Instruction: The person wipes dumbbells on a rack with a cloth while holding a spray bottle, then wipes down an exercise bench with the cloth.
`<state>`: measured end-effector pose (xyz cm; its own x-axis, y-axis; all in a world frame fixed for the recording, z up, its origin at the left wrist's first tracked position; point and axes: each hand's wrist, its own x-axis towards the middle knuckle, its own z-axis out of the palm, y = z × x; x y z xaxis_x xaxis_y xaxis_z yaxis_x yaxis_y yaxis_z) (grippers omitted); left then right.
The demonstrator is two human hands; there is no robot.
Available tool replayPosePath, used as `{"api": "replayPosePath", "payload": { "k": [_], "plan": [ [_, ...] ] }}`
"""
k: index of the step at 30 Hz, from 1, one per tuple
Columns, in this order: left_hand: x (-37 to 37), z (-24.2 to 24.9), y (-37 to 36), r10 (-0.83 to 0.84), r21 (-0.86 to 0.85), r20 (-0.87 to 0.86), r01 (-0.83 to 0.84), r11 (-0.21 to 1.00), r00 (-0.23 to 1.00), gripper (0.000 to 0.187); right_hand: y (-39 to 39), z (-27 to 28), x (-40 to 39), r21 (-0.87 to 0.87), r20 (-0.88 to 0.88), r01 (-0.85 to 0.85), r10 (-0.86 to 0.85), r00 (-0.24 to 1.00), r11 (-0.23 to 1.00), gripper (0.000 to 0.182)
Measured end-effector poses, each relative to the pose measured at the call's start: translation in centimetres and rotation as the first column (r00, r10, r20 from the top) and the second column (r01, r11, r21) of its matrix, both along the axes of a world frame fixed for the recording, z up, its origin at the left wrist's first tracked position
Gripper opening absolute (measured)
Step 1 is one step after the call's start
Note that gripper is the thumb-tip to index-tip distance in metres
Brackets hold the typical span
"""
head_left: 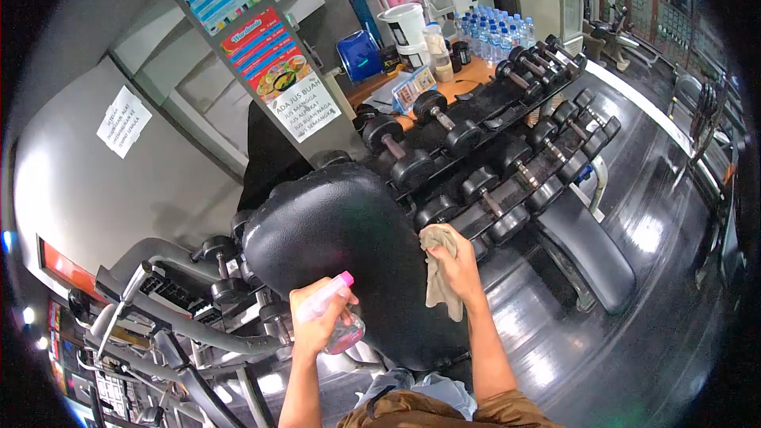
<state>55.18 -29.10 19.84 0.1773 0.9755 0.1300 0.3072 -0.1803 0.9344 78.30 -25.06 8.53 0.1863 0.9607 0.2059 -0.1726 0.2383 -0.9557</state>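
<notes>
My left hand (313, 319) is wrapped around a clear spray bottle (347, 338) with a pink nozzle and pinkish liquid inside. The nozzle points up and to the right, over the black padded backrest (337, 238) of a gym bench. In my right hand (460, 269) a crumpled beige cloth (438, 265) is gripped, its lower end hanging down at the right edge of the pad. The pad's dark surface looks smooth and shiny, and it fills the space between and ahead of both hands.
A rack of dumbbells (491, 202) runs behind and right of the pad. Beyond it, a wooden counter (473, 70) holds water bottles (495, 36) and a white bucket (406, 28). At left stands a machine frame (202, 333); another padded bench (590, 257) is at right.
</notes>
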Motion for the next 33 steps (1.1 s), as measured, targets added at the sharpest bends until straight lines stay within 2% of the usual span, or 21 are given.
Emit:
{"api": "replayPosePath", "payload": {
  "k": [2, 3, 4, 5, 8, 10, 11, 13, 16, 17, 18, 20, 21, 24, 25, 28, 30, 33],
  "plan": [
    [0.3, -0.5, 0.0, -0.039, 0.031, -0.083, 0.042, 0.999, 0.996, 0.017, -0.4, 0.3, -0.1, 0.022, -0.071, 0.024, -0.023, 0.997, 0.999, 0.029],
    [1.2, -0.3, -0.3, -0.03, 0.1, -0.215, 0.053, 0.994, 0.976, 0.015, -0.7, 0.6, -0.1, 0.026, -0.068, 0.028, -0.026, 0.997, 0.999, 0.029],
    [2.7, 0.2, -0.9, 0.01, 0.03, -0.215, -0.004, 1.0, 0.977, 0.018, -1.2, 1.0, -0.2, -0.007, -0.118, 0.022, -0.023, 0.993, 1.0, 0.03],
    [3.6, 0.0, -0.9, 0.011, 0.066, -0.247, 0.005, 0.998, 0.969, 0.02, -1.5, 1.3, -0.3, -0.04, -0.167, 0.014, -0.02, 0.986, 0.999, 0.031],
    [5.2, -0.2, -0.6, -0.024, 0.132, -0.31, 0.068, 0.989, 0.95, 0.021, -2.5, 0.3, -0.9, -0.057, -0.072, 0.095, -0.099, 0.993, 0.994, 0.031],
    [6.3, 0.1, -0.4, 0.026, 0.228, -0.394, 0.071, 0.971, 0.919, 0.026, -3.5, -0.1, -1.5, -0.052, -0.085, 0.123, -0.128, 0.988, 0.991, 0.032],
    [6.9, 0.7, -0.5, 0.054, 0.284, -0.389, 0.063, 0.957, 0.92, 0.028, -4.1, -0.1, -1.8, -0.044, -0.06, 0.193, -0.196, 0.979, 0.98, 0.03],
    [6.9, 0.5, -0.3, 0.063, 0.281, -0.397, 0.056, 0.958, 0.916, 0.028, -4.7, -0.6, -2.5, -0.012, -0.054, 0.309, -0.309, 0.949, 0.951, 0.028],
    [6.8, 0.2, -0.5, 0.075, 0.273, -0.38, 0.035, 0.961, 0.922, 0.026, -5.2, 0.2, -3.0, -0.014, -0.048, 0.369, -0.37, 0.928, 0.929, 0.029],
    [6.7, 0.1, -0.6, 0.076, 0.266, -0.354, 0.022, 0.964, 0.932, 0.026, -4.6, 0.6, -3.0, 0.076, 0.019, 0.424, -0.427, 0.904, 0.902, 0.029],
    [6.6, 0.0, -0.6, 0.074, 0.264, -0.355, 0.024, 0.964, 0.932, 0.026, -3.9, 1.2, -3.0, 0.074, 0.019, 0.426, -0.428, 0.903, 0.902, 0.029],
    [6.2, -0.3, -0.7, 0.061, 0.231, -0.348, 0.023, 0.973, 0.935, 0.025, -2.4, 2.7, -2.8, 0.237, 0.155, 0.406, -0.447, 0.881, 0.882, 0.028],
    [6.2, -0.4, -0.8, 0.058, 0.228, -0.35, 0.025, 0.973, 0.935, 0.025, -1.8, 3.7, -2.8, 0.27, 0.151, 0.407, -0.456, 0.877, 0.873, 0.028],
    [6.2, -0.3, -0.9, 0.098, 0.277, -0.375, 0.011, 0.961, 0.922, 0.025, -0.8, 4.1, -2.4, 0.234, 0.093, 0.39, -0.42, 0.903, 0.891, 0.028],
    [6.2, -0.2, -0.9, 0.109, 0.274, -0.396, 0.003, 0.962, 0.912, 0.025, -0.8, 3.9, -2.4, 0.196, 0.017, 0.391, -0.402, 0.916, 0.899, 0.027],
    [5.9, -0.2, -0.8, 0.131, 0.296, -0.392, -0.01, 0.955, 0.911, 0.026, -1.8, 3.6, -2.3, 0.164, -0.002, 0.447, -0.452, 0.892, 0.88, 0.027],
    [5.7, -0.3, -0.7, 0.134, 0.318, -0.371, -0.01, 0.948, 0.919, 0.026, -2.7, 3.1, -2.8, 0.351, 0.166, 0.444, -0.522, 0.837, 0.824, 0.027],
    [5.1, -0.4, -0.6, 0.122, 0.32, -0.356, -0.002, 0.947, 0.926, 0.026, -4.3, 1.1, -4.6, 0.406, 0.228, 0.472, -0.587, 0.776, 0.782, 0.033]
  ]
}}
